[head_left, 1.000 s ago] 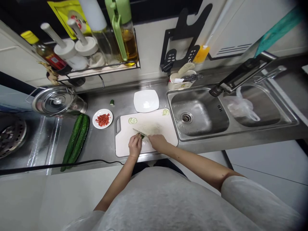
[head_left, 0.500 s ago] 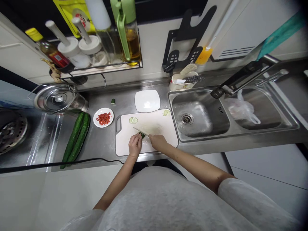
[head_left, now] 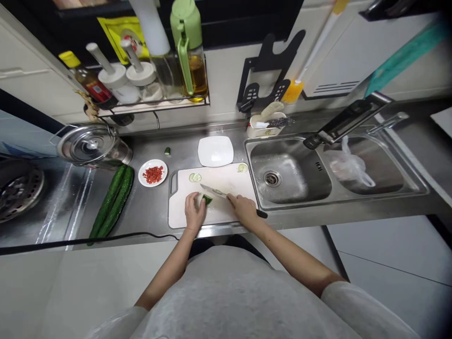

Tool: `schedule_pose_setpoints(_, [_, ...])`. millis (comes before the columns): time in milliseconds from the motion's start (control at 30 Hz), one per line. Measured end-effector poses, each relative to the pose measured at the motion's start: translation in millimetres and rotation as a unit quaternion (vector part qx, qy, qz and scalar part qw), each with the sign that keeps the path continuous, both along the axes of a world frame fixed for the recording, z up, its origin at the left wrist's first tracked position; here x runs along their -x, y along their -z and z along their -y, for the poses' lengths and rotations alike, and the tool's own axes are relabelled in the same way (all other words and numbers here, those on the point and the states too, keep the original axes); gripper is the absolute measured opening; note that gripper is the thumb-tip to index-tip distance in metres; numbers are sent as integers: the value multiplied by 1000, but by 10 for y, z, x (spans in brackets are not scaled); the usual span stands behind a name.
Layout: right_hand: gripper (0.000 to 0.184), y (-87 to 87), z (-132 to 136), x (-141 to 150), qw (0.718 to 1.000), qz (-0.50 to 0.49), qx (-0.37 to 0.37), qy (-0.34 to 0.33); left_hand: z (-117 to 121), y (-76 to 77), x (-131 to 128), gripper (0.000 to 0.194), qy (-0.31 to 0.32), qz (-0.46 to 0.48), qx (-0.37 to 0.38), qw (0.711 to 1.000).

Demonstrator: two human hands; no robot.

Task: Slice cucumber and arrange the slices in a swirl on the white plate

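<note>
My right hand is closed round the black handle of a kitchen knife. Its blade points left above the cutting board, with a thin cucumber slice lying on it. My left hand is at the board's left half, fingers apart. Its thumb is against or right beside a short dark green cucumber piece; I cannot tell whether they touch. A few pale cucumber slices lie at the board's upper left, and more slices at its upper right corner.
Behind the board is a white square plate. To the left are a small plate of chopped red pepper, a cucumber end, two whole cucumbers and a lidded steel pot. A double sink adjoins the right.
My left fingers have opened and drawn back left from the cucumber piece. The knife has lifted off the piece and shifted right, now with a slice on its blade. The camera view has moved slightly.
</note>
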State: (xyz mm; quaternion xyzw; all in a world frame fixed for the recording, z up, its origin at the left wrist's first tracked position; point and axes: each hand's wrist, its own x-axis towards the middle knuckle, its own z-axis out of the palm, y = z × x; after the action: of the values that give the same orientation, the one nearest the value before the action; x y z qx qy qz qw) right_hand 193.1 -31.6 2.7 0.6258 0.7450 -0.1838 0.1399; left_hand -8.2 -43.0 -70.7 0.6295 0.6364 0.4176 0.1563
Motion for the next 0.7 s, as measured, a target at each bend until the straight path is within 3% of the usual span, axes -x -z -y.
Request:
schedule_pose_setpoints(100, [40, -20, 41, -61, 999, 12, -41, -4, -75, -208, 6, 37, 35, -46, -17, 998])
schedule_pose_setpoints(200, [45, -34, 72, -96, 997, 14, -77, -13, -187, -416, -26, 43, 129, -106, 13, 986])
schedule_pose_setpoints(300, [46, -46, 90, -118, 995, 11, -97, -22, -308, -534, -65, 43, 156, -139, 58, 976])
schedule_pose_setpoints(533, [47, -78, 105, -137, 992, 10, -118, -45, -495, -564, -96, 18, 206, -149, 115, 960])
schedule_pose_setpoints(700, [43, -59, 131, -184, 990, 19, -131, -52, -524, -572, -140, 8, 217, -97, 132, 962])
